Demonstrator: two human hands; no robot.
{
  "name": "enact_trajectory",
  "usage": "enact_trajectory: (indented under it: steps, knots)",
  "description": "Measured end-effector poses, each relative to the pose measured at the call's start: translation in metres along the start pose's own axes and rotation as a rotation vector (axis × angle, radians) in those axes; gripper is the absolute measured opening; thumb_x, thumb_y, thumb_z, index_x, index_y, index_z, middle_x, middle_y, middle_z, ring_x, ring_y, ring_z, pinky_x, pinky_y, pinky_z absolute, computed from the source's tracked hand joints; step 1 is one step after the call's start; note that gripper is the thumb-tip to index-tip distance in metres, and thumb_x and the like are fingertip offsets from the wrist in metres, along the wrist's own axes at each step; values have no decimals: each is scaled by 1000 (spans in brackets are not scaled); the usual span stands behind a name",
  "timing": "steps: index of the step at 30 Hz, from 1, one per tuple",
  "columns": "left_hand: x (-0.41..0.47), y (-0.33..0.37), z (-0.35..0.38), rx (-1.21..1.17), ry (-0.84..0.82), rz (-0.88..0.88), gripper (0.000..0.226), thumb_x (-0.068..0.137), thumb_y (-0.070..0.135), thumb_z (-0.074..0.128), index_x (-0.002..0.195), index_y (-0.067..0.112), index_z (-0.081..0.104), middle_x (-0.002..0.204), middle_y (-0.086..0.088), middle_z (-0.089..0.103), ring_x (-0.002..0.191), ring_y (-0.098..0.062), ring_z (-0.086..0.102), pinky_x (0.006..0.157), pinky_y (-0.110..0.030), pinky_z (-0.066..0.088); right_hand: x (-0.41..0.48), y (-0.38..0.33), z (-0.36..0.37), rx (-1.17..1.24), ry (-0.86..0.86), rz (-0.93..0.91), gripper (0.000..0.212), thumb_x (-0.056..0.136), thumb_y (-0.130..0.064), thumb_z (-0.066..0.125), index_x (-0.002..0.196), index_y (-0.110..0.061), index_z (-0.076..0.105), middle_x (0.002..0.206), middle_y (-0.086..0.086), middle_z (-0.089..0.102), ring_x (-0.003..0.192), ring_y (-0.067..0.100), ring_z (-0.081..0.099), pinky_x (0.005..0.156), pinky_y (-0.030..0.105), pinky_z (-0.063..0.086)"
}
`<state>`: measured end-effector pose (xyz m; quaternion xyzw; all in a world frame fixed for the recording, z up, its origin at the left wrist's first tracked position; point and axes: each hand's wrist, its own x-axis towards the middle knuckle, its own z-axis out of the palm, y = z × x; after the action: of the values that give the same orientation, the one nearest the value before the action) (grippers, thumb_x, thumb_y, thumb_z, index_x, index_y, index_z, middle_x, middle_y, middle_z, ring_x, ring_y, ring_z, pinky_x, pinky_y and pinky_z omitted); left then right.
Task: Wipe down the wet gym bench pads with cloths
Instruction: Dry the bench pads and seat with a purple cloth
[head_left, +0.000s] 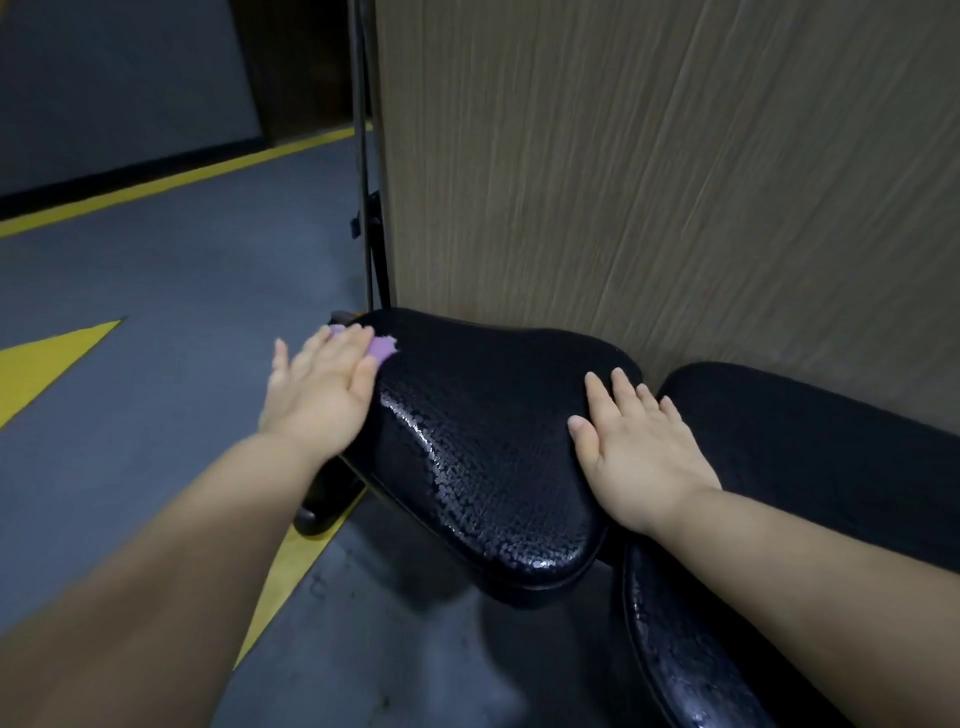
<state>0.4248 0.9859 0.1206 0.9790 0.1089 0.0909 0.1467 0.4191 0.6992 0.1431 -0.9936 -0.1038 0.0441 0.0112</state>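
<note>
A black textured seat pad (483, 447) fills the middle of the view, glistening with water drops along its near edge. My left hand (324, 384) lies flat with straight fingers on a purple cloth (383, 349) at the pad's far left edge; most of the cloth is hidden under the hand. My right hand (636, 441) rests flat, fingers spread, on the pad's right side. A second black pad (810, 457), the long back pad, runs off to the right, and its near edge also looks wet.
A wood-grain wall panel (649, 171) stands right behind the pads. A thin black metal upright (370, 223) rises beside its left edge. Grey floor (171, 291) with yellow painted lines spreads to the left. The bench's dark foot (322, 506) sits on the floor under my left forearm.
</note>
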Motion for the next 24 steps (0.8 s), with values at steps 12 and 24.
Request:
enact_trajectory:
  steps: [12, 24]
  knots:
    - [-58, 91, -2, 44, -198, 454, 51, 105, 38, 14, 155, 34, 8, 161, 20, 5, 147, 0, -8, 117, -43, -19, -1, -2, -3, 23, -2, 6, 60, 101, -46, 10, 154, -22, -2, 162, 7, -4, 149, 25, 1, 121, 40, 1]
    - [35, 17, -18, 89, -257, 17, 51, 105, 40, 13, 156, 31, 8, 162, 16, 2, 149, -8, -5, 120, -44, -8, -2, -1, -4, 11, -24, -1, 60, 100, -46, 6, 153, -23, -10, 161, 6, -11, 149, 23, -5, 121, 38, -1]
